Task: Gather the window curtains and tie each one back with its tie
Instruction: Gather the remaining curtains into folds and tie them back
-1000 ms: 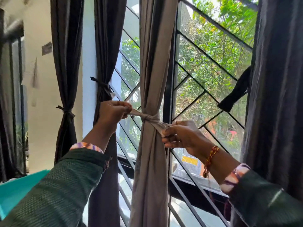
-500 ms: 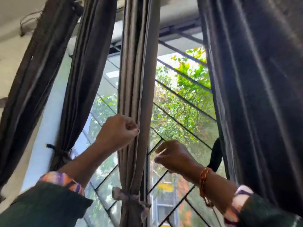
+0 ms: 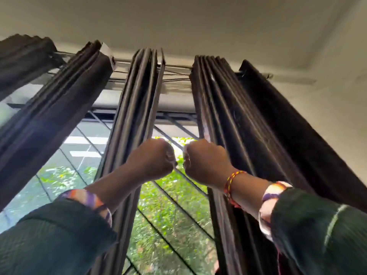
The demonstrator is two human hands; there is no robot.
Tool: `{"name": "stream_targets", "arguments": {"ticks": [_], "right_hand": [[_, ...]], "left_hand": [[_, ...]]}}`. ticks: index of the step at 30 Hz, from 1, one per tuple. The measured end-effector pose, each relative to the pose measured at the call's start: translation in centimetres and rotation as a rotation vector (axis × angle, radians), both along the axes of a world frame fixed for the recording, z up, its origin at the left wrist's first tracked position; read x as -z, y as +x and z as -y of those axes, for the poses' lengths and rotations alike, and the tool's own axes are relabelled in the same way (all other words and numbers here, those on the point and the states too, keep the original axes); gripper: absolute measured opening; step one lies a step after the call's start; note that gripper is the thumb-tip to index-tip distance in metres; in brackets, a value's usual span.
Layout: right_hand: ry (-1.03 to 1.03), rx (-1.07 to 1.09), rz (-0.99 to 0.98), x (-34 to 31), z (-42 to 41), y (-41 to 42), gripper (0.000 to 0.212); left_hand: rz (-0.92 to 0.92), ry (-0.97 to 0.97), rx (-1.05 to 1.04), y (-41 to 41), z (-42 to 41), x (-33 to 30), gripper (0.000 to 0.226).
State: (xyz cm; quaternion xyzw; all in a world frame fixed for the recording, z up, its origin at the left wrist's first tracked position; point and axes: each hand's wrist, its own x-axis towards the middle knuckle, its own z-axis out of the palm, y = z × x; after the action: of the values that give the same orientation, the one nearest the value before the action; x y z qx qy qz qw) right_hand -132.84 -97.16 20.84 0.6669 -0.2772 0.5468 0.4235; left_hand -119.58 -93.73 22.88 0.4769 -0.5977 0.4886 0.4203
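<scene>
Both forearms reach upward, fists side by side and nearly touching before the window grille (image 3: 174,197). The left hand (image 3: 153,159) is curled, its fingers seemingly pinching the edge of the middle curtain (image 3: 137,108) just above it. The right hand (image 3: 204,161) is curled beside the right curtain (image 3: 228,116); whether it holds cloth, I cannot tell.

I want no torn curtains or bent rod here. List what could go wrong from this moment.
1. Both hands, left and right, are fisted high on two curtains, the middle curtain and the right curtain. A hard downward tug could strain the rod.
2. The frame is blurred, so the grip itself is unclear; a loose grip may let pleats slip out.
</scene>
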Motion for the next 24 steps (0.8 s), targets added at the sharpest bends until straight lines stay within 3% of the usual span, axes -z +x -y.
{"name": "stream_targets", "arguments": {"ticks": [5, 9, 19, 24], "right_hand": [[-0.085, 0.248, 0.026, -1.7, -1.3, -3.6, 0.024], [-0.007, 0.274, 0.093, -2.6, -1.2, -6.8, 0.027], [0.375, -0.017, 0.372, -3.5, 4.9, -16.6, 0.033], [0.496, -0.231, 0.185, -2.1, 8.5, -19.5, 0.039]], "left_hand": [[0.008, -0.061, 0.077, -2.6, 0.8, -1.7, 0.015], [-0.02, -0.04, 0.164, -4.2, 1.5, -1.7, 0.02], [-0.123, 0.161, 0.201, -10.9, 7.0, -1.1, 0.1], [-0.39, 0.244, 0.611, -15.6, 10.9, 0.0, 0.128]]}}
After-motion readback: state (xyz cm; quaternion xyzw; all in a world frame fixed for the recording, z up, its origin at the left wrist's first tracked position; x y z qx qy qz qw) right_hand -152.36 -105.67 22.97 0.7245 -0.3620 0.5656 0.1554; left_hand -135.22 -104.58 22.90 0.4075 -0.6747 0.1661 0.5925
